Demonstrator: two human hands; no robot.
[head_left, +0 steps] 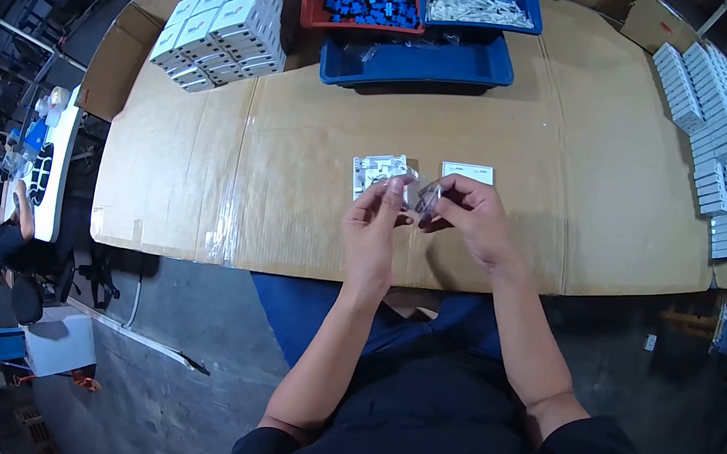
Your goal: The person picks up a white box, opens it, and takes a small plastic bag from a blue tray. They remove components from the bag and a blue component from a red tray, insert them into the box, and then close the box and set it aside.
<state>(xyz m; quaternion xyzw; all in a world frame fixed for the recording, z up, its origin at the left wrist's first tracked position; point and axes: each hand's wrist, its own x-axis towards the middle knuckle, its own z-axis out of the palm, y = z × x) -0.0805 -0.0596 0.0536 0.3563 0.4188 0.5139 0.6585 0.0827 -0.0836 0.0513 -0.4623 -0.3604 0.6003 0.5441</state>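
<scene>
Between my two hands, just above the cardboard-covered table [290, 205], is a small clear plastic bag [413, 195]. My left hand [375, 219] pinches its left side between thumb and fingers. The fingers of my right hand [473, 218] close on its right side, where something dark shows; the exact contents are too small to tell. A white housing with its inner parts exposed [379, 169] lies on the table, just beyond my left hand. Beyond my right hand lies a flat white cover [468, 171], partly hidden by that hand.
Stacked white boxes [224, 26] stand back left. At the back are a red bin [358, 29] of blue parts, a blue bin [479, 27] of white parts and a lower blue tray [415, 80]. White units [719, 142] line the right edge. A person [11, 235] sits far left.
</scene>
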